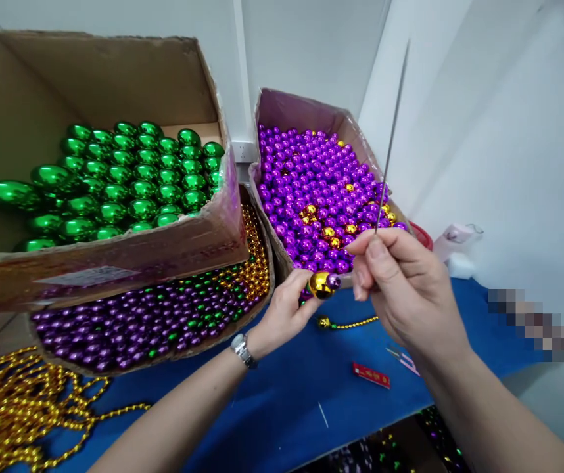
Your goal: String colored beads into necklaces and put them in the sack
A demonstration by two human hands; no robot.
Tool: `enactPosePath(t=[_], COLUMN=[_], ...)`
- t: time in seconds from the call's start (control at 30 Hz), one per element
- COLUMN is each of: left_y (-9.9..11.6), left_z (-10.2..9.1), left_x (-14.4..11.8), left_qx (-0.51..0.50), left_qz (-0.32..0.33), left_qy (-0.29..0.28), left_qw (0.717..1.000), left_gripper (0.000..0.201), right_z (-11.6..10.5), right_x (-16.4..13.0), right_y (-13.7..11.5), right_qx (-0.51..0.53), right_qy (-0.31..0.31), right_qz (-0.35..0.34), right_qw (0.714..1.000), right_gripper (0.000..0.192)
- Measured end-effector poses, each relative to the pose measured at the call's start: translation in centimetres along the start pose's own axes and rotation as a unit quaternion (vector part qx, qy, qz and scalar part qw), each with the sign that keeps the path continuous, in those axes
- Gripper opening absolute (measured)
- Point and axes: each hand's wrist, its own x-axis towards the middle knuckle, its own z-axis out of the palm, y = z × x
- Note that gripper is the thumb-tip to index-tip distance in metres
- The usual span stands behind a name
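Observation:
My left hand [286,309], with a silver watch [242,351] on the wrist, is closed on a large shiny gold bead [320,285]. A small purple bead [334,281] sits against its right end. Bits of green and purple show beside my left fingers, partly hidden. My right hand [395,279] pinches a long thin needle [393,131] between thumb and forefinger, its tip pointing up. Whether thread runs from it I cannot tell. Just beyond both hands stands a carton of purple beads [311,187] with several gold ones mixed in.
A cardboard box [173,240] of big green beads stands at left, above a carton of dark purple, green and gold beads [129,328]. Gold bead strands [25,414] pile at lower left. A red packet [371,375], scissors [403,360] and a gold strand [355,324] lie on the blue tabletop [272,420].

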Motion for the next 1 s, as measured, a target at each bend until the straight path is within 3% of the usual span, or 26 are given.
enactPosePath(t=[0.07,0.13,0.23,0.27,0.37,0.4,0.53,0.63,0.77,0.9,1.0], left_y=[-0.1,-0.3,-1.0,-1.3,-1.8,-2.0,-2.7,-3.6,-5.6,-7.6,-8.7], left_z=[0.1,0.3,0.7,0.7,0.7,0.6,0.3,0.2,0.4,1.0,0.9], left_x=[0.6,0.8,0.5,0.4,0.0,0.0,-0.1,-0.3,-1.4,-4.5,-8.1], left_qx=[-0.013,-0.024,0.002,0.007,-0.010,-0.013,0.033,0.105,0.183,0.200,0.222], left_qz=[-0.003,-0.004,-0.017,-0.025,-0.042,-0.045,-0.030,-0.002,0.010,0.026,0.069], left_qy=[0.024,0.033,0.004,-0.002,0.007,0.006,-0.023,-0.038,-0.057,-0.072,-0.122], left_qw=[1.000,0.999,1.000,1.000,0.999,0.999,0.999,0.994,0.981,0.977,0.965], left_gripper=[0.019,0.022,0.022,0.021,0.024,0.024,0.031,0.033,0.017,0.016,0.022], right_z=[0.1,0.0,-0.7,-0.9,-1.1,-1.1,-1.0,-1.2,-2.0,-3.1,-3.8], right_x=[0.1,0.3,0.8,0.8,0.8,0.7,1.1,1.6,0.8,-2.5,-5.9], right_y=[0.0,0.1,0.5,0.7,1.1,1.0,-0.6,-1.9,-2.8,-2.1,-0.2], right_qx=[-0.032,-0.061,-0.058,-0.059,-0.087,-0.084,-0.020,-0.004,0.088,0.157,0.192], right_qy=[-0.061,-0.078,0.033,0.040,-0.053,-0.059,0.084,0.079,0.111,-0.008,-0.065], right_qz=[0.004,-0.006,-0.035,-0.032,-0.001,-0.003,-0.066,-0.068,-0.083,0.014,0.125], right_qw=[0.998,0.995,0.997,0.997,0.995,0.995,0.994,0.995,0.986,0.987,0.971], right_gripper=[0.018,0.018,0.018,0.018,0.017,0.016,0.016,0.014,0.017,0.014,0.015])
